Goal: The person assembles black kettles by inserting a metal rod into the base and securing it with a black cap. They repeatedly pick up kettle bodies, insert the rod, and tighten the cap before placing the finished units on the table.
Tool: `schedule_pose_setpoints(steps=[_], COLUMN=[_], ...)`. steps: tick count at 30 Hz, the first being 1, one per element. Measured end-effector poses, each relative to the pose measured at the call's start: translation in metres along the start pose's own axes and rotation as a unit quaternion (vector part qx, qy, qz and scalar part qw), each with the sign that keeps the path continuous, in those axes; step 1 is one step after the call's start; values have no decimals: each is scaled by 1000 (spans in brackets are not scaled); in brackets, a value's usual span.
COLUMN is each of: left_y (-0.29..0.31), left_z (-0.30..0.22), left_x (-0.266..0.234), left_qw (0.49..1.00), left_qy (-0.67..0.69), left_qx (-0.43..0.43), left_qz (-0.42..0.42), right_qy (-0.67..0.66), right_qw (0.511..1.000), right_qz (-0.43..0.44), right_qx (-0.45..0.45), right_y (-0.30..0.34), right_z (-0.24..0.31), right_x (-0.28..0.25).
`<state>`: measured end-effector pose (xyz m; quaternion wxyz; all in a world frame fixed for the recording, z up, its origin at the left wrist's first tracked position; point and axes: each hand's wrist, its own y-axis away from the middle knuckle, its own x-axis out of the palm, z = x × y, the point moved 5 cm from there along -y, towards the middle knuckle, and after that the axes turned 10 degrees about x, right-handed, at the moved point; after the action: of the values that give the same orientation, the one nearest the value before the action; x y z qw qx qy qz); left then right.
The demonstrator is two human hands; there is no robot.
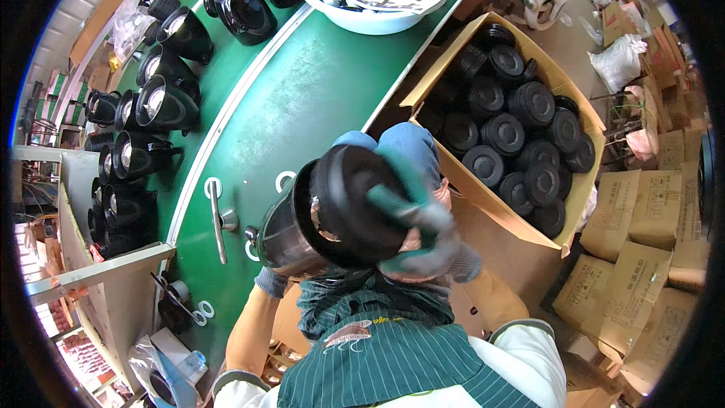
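Note:
A black jug (291, 219) lies tilted in front of my body, over the table's near edge. My left hand (272, 282), in a grey glove, is under the jug and supports it; its fingers are hidden. At the jug's wide end a black round base (359, 204) stands at an angle, with a dark gap between the two. My right hand (427, 230), in a green and grey glove, is blurred by motion. Its fingers lie on the outer face and edge of the base. Whether the base touches the jug's rim all round cannot be seen.
On the green table (294, 83) are several black jugs (170, 102), a metal T-handled tool (217, 219), white rings (285, 180) and a light blue basin (370, 23) with printed sheets. A carton (581, 204) of black round bases stands right; stacked boxes (642, 272) lie beyond.

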<state>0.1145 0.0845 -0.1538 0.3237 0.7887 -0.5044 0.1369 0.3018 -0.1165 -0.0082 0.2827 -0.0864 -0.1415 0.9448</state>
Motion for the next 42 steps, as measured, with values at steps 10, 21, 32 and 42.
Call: schedule_pose_setpoints(steps=[10, 21, 32, 42], left_y=[30, 32, 44, 44], left_z=[-10, -9, -155, -139], left_x=[11, 25, 66, 10], left_qw=[989, 995, 596, 813], left_qy=[-42, -28, -639, -485], left_qx=[-40, -11, 484, 317], left_qz=[138, 91, -53, -64], right_qy=[-37, -61, -300, 181], right_qw=[990, 972, 895, 981], right_qz=[135, 180, -36, 73], right_qx=[-17, 136, 330, -8], right_y=[7, 24, 31, 11], right_z=[32, 0, -51, 1], right_x=[39, 17, 11, 9])
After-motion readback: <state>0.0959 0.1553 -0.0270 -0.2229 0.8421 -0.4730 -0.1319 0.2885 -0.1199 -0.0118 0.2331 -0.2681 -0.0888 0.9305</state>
